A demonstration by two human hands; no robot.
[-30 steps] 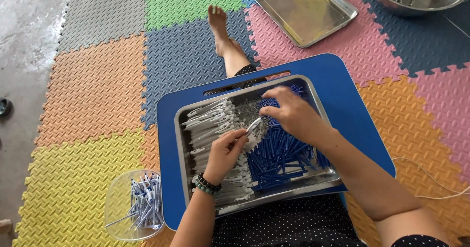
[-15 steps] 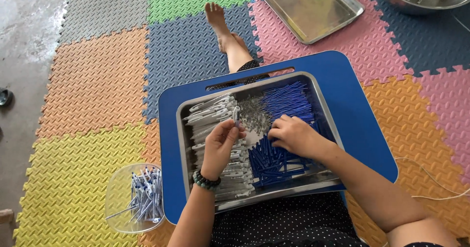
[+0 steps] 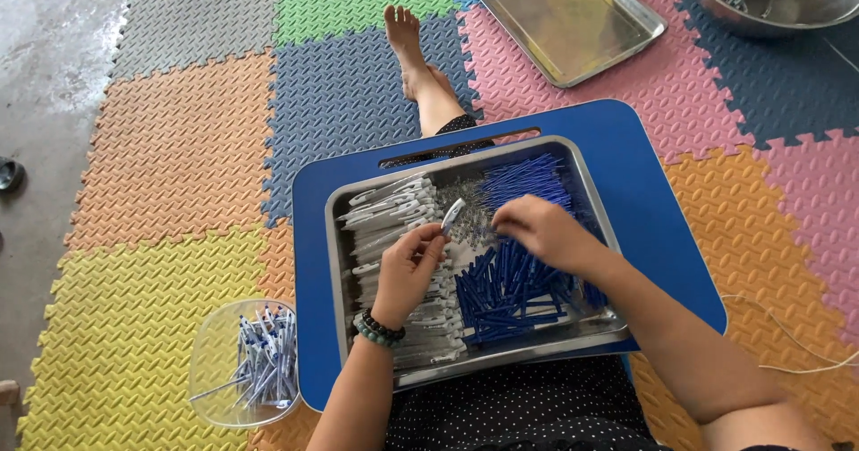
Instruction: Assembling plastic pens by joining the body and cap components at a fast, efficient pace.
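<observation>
A steel tray (image 3: 340, 263) rests on a blue lap table (image 3: 658, 209) over my legs. It holds white pen barrels (image 3: 389, 214) on the left, blue pen parts (image 3: 501, 294) in the lower middle, thin blue refills (image 3: 528, 175) at the back and small springs (image 3: 465, 205) between them. My left hand (image 3: 407, 268) holds one white pen barrel (image 3: 454, 215) by its lower end, tip pointing up. My right hand (image 3: 541, 232) hovers palm down over the springs and blue parts, fingertips pinched near the springs; what they grip is hidden.
A clear plastic tub (image 3: 215, 357) of assembled pens sits on the yellow mat at my left. An empty steel tray (image 3: 626, 48) and a steel bowl (image 3: 716, 4) lie at the far right. My bare foot (image 3: 407, 39) stretches forward on coloured foam mats.
My right hand dropped to the blue parts, then moved back up to the springs. My left hand has lifted a white barrel upright from the pile.
</observation>
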